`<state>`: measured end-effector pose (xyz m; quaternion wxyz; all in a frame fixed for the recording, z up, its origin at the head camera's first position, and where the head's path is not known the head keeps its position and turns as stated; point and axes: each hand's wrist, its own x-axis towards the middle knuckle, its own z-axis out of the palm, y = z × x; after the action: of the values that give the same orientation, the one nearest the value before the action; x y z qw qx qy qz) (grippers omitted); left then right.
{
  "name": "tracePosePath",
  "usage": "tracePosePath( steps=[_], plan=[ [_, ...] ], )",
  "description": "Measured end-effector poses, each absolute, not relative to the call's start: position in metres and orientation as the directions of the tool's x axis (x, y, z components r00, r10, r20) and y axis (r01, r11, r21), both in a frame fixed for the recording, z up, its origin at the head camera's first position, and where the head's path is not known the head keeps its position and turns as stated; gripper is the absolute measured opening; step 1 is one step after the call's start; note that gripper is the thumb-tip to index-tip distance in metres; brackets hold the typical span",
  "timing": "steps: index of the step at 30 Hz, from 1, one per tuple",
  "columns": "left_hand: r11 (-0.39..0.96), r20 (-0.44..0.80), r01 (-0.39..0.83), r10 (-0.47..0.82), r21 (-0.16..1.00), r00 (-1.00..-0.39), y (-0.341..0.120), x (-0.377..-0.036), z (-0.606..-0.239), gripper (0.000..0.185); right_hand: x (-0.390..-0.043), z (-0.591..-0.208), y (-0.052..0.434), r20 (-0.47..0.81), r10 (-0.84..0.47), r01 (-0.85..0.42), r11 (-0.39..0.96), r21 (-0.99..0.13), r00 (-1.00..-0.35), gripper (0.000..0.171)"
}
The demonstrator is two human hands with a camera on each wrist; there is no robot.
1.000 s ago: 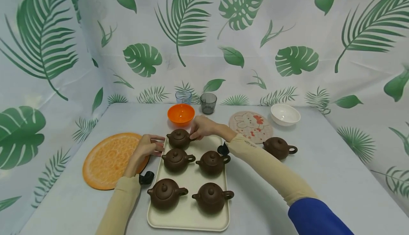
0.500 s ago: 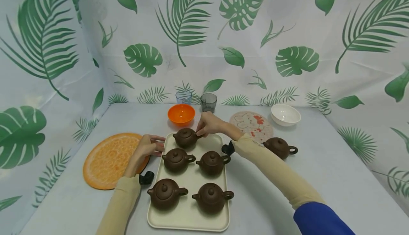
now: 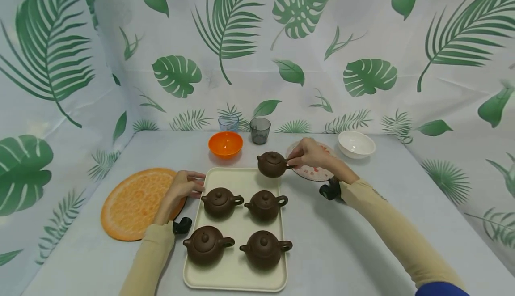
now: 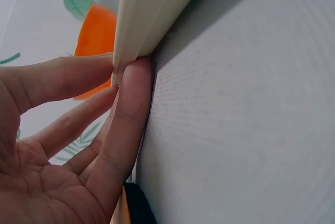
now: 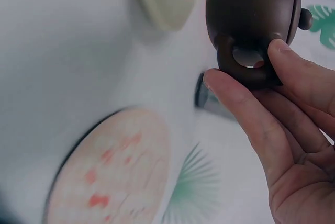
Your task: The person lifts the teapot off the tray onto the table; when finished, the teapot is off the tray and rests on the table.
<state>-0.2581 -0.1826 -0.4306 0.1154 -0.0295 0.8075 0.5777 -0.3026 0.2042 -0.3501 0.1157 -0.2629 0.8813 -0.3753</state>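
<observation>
My right hand pinches the handle of a small brown teapot and holds it in the air above the far right corner of a cream tray. The right wrist view shows fingers curled round the handle of the teapot. Several more brown teapots stand on the tray, the nearest one just below the lifted pot. My left hand lies at the tray's left edge. In the left wrist view, its straight fingers press the tray's rim.
An orange round mat lies left of the tray. Behind the tray stand an orange bowl, a clear glass and a grey glass. A rabbit-print coaster and a white bowl sit at the back right.
My right hand has lifted the teapot off the tray's far left spot and carried it right, past the tray's far right corner. The left hand has stayed at the tray's edge.
</observation>
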Motion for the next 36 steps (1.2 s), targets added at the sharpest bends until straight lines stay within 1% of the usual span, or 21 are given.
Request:
tracePosePath(
  steps=[4,12,18,24,28,36],
  plan=[
    [0.334,-0.213,-0.173,0.086,0.927,-0.973,-0.184,-0.257,-0.431,0.044,-0.294,-0.356,0.226,-0.002,-0.532,-0.386,0.616,-0.687,-0.847,0.014],
    [0.332,-0.223,-0.182,0.089,0.926,-0.971,-0.184,-0.257,-0.430,0.045,-0.280,-0.367,0.248,0.011,-0.531,-0.383,0.596,-0.706,-0.848,0.012],
    [0.323,-0.207,-0.166,0.098,0.932,-0.973,-0.184,-0.255,-0.429,0.044,-0.277,-0.372,0.253,0.020,-0.542,-0.395,0.585,-0.709,-0.840,0.011],
    [0.320,-0.207,-0.164,0.104,0.933,-0.973,-0.185,-0.254,-0.429,0.045,-0.275,-0.377,0.254,-0.001,-0.532,-0.374,0.596,-0.710,-0.847,0.009],
    [0.327,-0.222,-0.184,0.083,0.927,-0.972,-0.186,-0.253,-0.430,0.045,-0.273,-0.380,0.254,-0.023,-0.534,-0.362,0.604,-0.710,-0.845,0.009],
    [0.318,-0.207,-0.166,0.100,0.934,-0.973,-0.184,-0.254,-0.429,0.044,-0.271,-0.379,0.257,-0.025,-0.519,-0.361,0.628,-0.689,-0.855,0.010]
  ],
)
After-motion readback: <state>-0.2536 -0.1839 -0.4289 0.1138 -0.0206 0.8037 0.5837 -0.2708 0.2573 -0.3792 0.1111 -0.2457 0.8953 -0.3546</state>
